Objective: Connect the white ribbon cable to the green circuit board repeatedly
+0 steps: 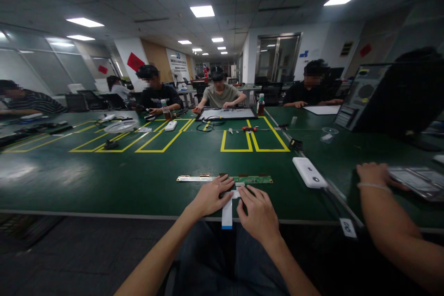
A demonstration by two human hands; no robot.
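Observation:
A long narrow green circuit board with a metal strip on its left end lies on the green table just ahead of me. A white flat ribbon cable with a blue tip runs from the board back over the table edge. My left hand rests on the board and the cable's upper end, fingers curled down on it. My right hand presses its fingertips at the cable's connector, beside the left hand.
A white power bank lies right of the board. A co-worker's arm reaches in from the right toward a tray. Yellow tape boxes mark the table. Several people sit at the far side with a screen panel, bottles and cables.

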